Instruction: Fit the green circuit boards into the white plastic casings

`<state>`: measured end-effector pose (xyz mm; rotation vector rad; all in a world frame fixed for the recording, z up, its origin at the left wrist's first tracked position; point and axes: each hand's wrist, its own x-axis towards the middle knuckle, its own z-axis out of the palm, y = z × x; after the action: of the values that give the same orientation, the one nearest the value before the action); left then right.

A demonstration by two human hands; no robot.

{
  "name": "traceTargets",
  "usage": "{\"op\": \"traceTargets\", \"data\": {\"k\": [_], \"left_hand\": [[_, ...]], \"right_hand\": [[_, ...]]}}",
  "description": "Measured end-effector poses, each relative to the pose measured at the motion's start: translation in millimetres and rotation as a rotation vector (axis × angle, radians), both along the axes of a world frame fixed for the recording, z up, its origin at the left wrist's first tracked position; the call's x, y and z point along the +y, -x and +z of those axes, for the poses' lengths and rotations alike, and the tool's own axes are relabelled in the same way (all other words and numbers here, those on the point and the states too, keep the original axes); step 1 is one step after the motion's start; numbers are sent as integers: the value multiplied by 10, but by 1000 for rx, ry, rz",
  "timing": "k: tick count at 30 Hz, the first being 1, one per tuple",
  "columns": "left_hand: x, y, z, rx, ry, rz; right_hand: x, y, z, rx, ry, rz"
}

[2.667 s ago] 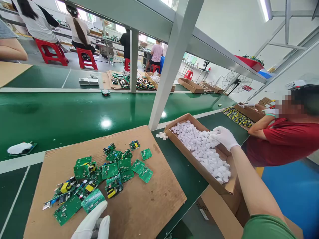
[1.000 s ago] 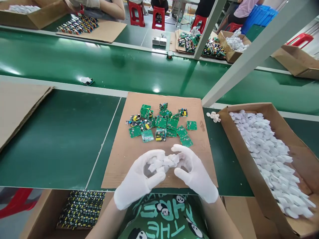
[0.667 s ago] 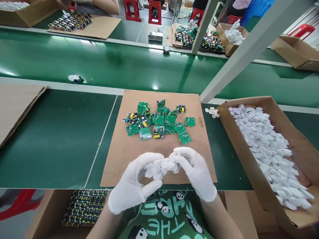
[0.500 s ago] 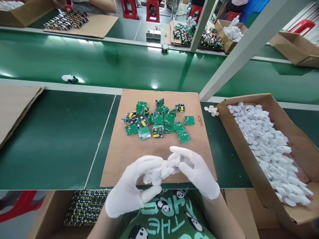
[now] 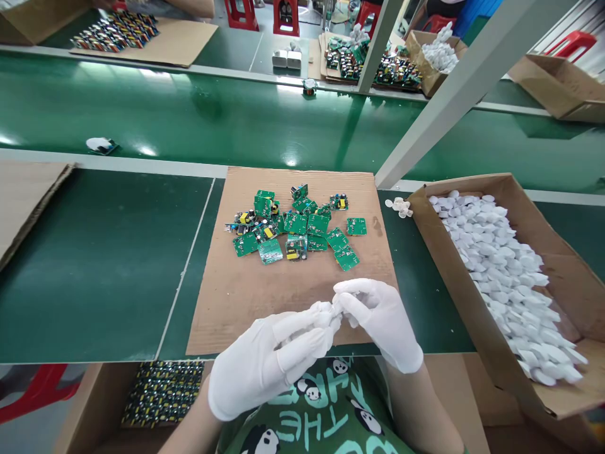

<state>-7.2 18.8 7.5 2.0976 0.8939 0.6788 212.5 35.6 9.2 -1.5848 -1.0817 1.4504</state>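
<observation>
Holding small white pieces (image 5: 333, 310), mostly hidden by gloves, between left hand (image 5: 271, 356) and right hand (image 5: 385, 321), above near part of cardboard sheet (image 5: 265, 296). Got left hand's fingers curled narrow round pieces; got right hand's thumb and forefinger pinched at their right end. Straight beyond both hands, can see pile of green circuit boards (image 5: 295, 224) on same sheet, some face down, some showing yellow and black components. To right of right hand, see open cardboard box (image 5: 449, 277) with heap of white caps (image 5: 505, 271); just outside its far left corner, small white cluster (image 5: 401, 208) on dark green tabletop (image 5: 118, 265). Far left of left hand, see second cardboard piece (image 5: 28, 195). Below tabletop, left of left hand, see lower box (image 5: 89, 403) with rows of components (image 5: 163, 394). Farther beyond hands, across green belt (image 5: 227, 126), see white-topped board (image 5: 101, 145) to left.
</observation>
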Motion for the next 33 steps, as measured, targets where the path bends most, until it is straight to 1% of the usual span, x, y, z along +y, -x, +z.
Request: {"op": "traceTargets", "data": {"k": [2, 3, 4, 7, 9, 11, 12, 13, 14, 16, 17, 20, 22, 23, 25, 26, 28, 29, 30, 31, 33], "left_hand": [[13, -3, -21, 26, 75, 18], [22, 2, -43, 13, 71, 16], [31, 11, -72, -6, 39, 10], [59, 61, -166, -36, -138, -7], [74, 100, -207, -16, -189, -15], [80, 136, -222, -6, -161, -33], [77, 153, -225, -7, -141, -34], [70, 170, -227, -11, -125, -19], [57, 187, -232, -15, -112, 23], [17, 219, -257, -6, -69, 174], [-7, 231, -275, 6, -30, 268], [-56, 240, -316, 56, 130, 509], [-51, 222, -307, 101, 204, 645], [-37, 212, -290, 131, 206, 711], [0, 204, -244, 217, 156, 843], [19, 211, -220, 269, 113, 905], [48, 243, -185, 365, 19, 1006], [58, 265, -176, 394, -40, 1041], [65, 284, -172, 403, -110, 1048], [71, 298, -175, 393, -188, 1024], [86, 301, -192, 345, -310, 905]], "right_hand": [[18, -26, -25, 31, 24, -43], [23, -53, -37, 43, 21, -81], [25, -91, -46, 50, 11, -131], [4, -247, -57, 16, -51, -266], [-26, -362, -75, -88, -111, -300], [-57, -465, -123, -280, -173, -321], [-71, -509, -160, -394, -214, -306], [-82, -547, -201, -500, -264, -258], [-90, -576, -241, -591, -323, -185], [-103, -600, -298, -729, -469, -29], [-108, -589, -307, -779, -538, 21], [-122, -448, -261, -865, -695, 24], [-128, -279, -216, -841, -756, 83], [-127, -183, -206, -816, -772, 141], [-113, 14, -218, -770, -774, 252], [-100, 108, -237, -756, -764, 289], [-61, 277, -278, -750, -725, 320], [-36, 352, -293, -758, -700, 323], [-7, 421, -301, -773, -669, 324], [24, 486, -303, -795, -632, 323], [89, 599, -296, -859, -561, 331]]}}
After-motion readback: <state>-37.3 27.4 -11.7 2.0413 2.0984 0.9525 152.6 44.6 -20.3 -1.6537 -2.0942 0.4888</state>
